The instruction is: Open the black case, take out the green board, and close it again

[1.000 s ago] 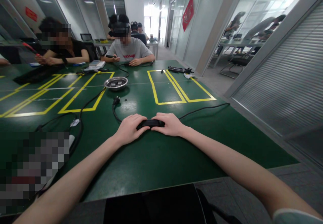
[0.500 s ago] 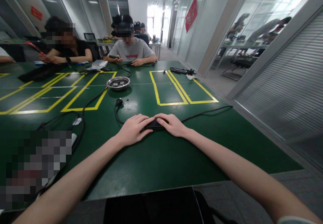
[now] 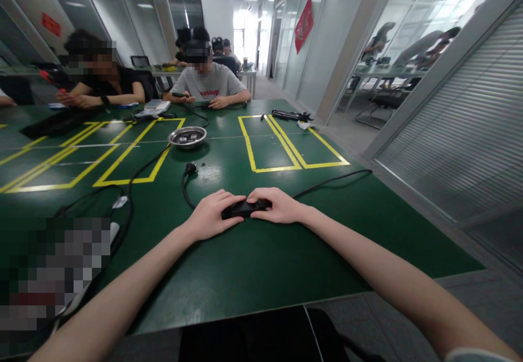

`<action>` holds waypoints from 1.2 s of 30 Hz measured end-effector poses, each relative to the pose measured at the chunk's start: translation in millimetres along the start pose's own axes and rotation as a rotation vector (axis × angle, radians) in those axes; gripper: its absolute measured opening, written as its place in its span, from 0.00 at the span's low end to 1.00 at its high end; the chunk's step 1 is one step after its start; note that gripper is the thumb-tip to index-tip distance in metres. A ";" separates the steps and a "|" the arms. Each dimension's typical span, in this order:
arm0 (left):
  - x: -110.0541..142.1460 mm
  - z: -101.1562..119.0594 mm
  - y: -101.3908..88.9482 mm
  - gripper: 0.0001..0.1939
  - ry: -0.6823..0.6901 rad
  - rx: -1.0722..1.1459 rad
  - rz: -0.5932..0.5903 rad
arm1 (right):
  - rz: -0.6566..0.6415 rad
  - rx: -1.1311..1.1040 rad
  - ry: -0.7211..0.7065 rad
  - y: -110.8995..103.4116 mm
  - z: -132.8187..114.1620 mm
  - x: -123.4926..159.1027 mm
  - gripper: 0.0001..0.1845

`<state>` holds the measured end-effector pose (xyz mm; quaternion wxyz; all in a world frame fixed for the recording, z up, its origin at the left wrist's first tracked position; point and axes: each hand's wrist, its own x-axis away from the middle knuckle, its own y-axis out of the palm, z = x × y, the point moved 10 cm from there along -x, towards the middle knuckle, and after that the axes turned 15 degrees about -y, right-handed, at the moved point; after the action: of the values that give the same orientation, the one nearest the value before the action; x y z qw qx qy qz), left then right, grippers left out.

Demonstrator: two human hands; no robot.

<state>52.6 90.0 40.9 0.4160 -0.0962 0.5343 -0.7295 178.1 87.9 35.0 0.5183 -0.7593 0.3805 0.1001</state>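
Note:
A black power adapter [image 3: 241, 208] lies on the green table before me, its ends partly covered by my fingers. My left hand [image 3: 208, 216] grips the left end, with the thumb along the near side and the fingers over the far side. On the right end my right hand [image 3: 281, 205] is closed the same way, thumb in front. A black cord runs left from the adapter to a plug [image 3: 190, 169] standing up on the table. Another cord [image 3: 330, 178] stretches off to the right.
A metal bowl [image 3: 187, 137] with small metal parts stands beyond the plug. Yellow tape [image 3: 275, 169] marks rectangles on the table [image 3: 229, 280]. A folded black tripod [image 3: 291, 115] lies at the far right. Cables [image 3: 129, 204] and a blurred-out object are at left. Two people sit opposite.
The view has shifted slightly. Both hands sit a little lower in the picture and more of the adapter shows between them. My right thumb has moved to the adapter's near side.

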 end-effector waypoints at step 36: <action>5.9 13.7 -15.2 0.18 0.088 -0.152 0.161 | -0.115 0.206 0.080 -1.8 -1.0 2.1 0.16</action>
<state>49.2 77.5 57.7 0.4408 -0.0521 0.6119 -0.6546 180.5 86.3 35.6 0.5829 -0.7259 0.3651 0.0003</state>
